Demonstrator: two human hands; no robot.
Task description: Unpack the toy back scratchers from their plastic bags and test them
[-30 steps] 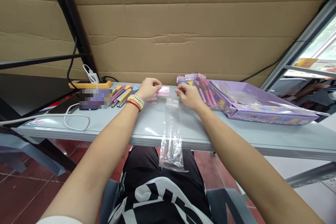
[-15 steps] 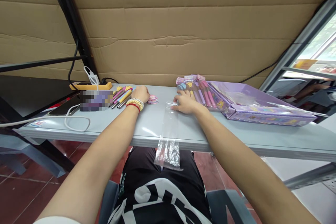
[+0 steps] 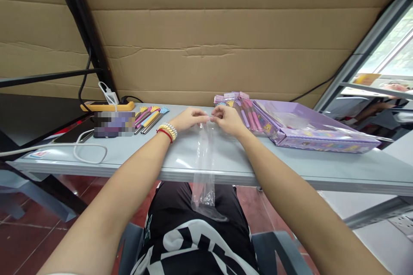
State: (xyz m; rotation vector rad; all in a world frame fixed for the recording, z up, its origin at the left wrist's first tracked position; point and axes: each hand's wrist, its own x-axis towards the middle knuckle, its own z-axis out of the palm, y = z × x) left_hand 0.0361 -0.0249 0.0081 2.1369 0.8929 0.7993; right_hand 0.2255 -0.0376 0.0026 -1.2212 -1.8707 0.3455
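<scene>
My left hand (image 3: pixel 191 118) and my right hand (image 3: pixel 227 119) meet over the desk, fingertips pinched at the top end of a clear plastic bag (image 3: pixel 205 150). The bag is long and narrow, running down across the desk's front edge with its lower end over my lap. Its header is hidden behind my fingers. The small pink cards are out of sight, perhaps behind my left hand. Left of that hand lie several pens (image 3: pixel 149 120) with hand-shaped tops. Packaged pink and purple pens (image 3: pixel 248 114) are piled just beyond my right hand.
A purple display box (image 3: pixel 322 137) with clear plastic in it stands to the right. At the left are a yellow power strip (image 3: pixel 93 106), a partly blurred purple object (image 3: pixel 125 124) and a white cable (image 3: pixel 75 154). Cardboard (image 3: pixel 206 51) walls the back of the desk (image 3: pixel 274 167).
My left hand went left to the pink cards, then came back right to the bag's top. My right hand moved onto the bag. The cards no longer show.
</scene>
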